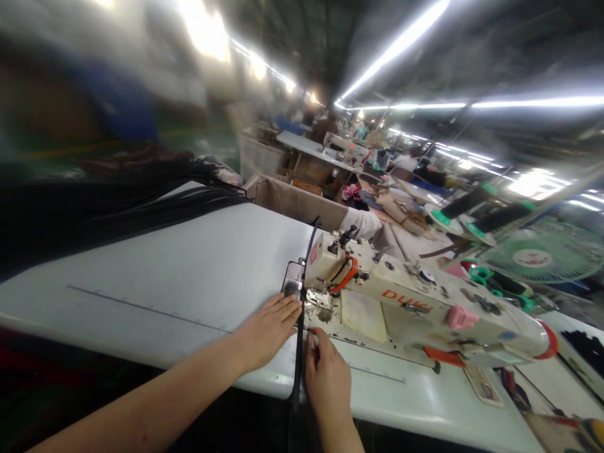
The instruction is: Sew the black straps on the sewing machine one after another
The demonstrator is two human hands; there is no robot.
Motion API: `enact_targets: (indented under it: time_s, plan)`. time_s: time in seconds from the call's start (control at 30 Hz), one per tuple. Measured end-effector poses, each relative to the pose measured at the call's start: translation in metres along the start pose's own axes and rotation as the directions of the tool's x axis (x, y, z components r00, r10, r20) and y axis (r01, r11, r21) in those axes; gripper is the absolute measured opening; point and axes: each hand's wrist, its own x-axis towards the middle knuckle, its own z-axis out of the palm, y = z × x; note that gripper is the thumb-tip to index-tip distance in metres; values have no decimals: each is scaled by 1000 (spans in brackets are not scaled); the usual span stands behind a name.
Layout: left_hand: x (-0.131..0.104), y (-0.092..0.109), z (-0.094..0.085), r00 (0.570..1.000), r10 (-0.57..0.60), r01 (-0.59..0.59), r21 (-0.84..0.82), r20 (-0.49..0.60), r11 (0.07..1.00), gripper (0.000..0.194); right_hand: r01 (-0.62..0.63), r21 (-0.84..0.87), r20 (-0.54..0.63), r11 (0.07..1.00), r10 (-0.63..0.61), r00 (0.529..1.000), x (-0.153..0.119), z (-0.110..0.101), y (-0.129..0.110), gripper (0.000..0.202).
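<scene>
Where the white desk (141, 264) spreads widest, a heap of long black strips (117, 217) covers its far left part. Sewing machine (410, 308) takes up the right side, its head close to the work. One black strip (298, 358) lies apart from the heap: it runs along the left side of the machine head, just beside the metal plate (292, 286), one end showing beyond the head, the other length dropping over the near edge of the desk.

Progress, my judgement from this remote view: partway. Strip is set in line at the machine, with length on both sides of the head. The near length looks like the part left to deal with. Cannot make out any stitching, so how much is finished stays uncertain.

Pose: left forearm reaches in from lower left, slanting up across the near edge. Left hand (264, 333) palm down, open and flattened, fingertips on or against the strip near the plate; no grip seen. Right forearm comes up from the bottom, steeper and shorter in my view. Right hand (330, 377) just right of the strip, fingers curled, thumb near the index finger; whether they pinch the strip's edge, I cannot tell
</scene>
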Motion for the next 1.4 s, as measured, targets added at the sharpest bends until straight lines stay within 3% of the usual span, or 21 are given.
enact_targets:
  time_s: [0.37,0.77,1.2,1.4]
  plan:
    - [-5,-1,-6,998,13,-10,-42,67,999,50,148,-35,-127,988,-151,980,-7,11,7,34]
    - [-5,0,-3,998,9,-7,-35,55,999,50,128,-34,-112,991,-131,985,-7,5,-1,24]
    - [2,-7,4,1000,-9,9,-18,24,1000,43,111,-19,-103,994,-112,988,-9,6,-2,27]
    - [13,-15,6,993,-66,71,-46,99,996,41,130,-24,-126,991,-132,983,-9,5,-3,29]
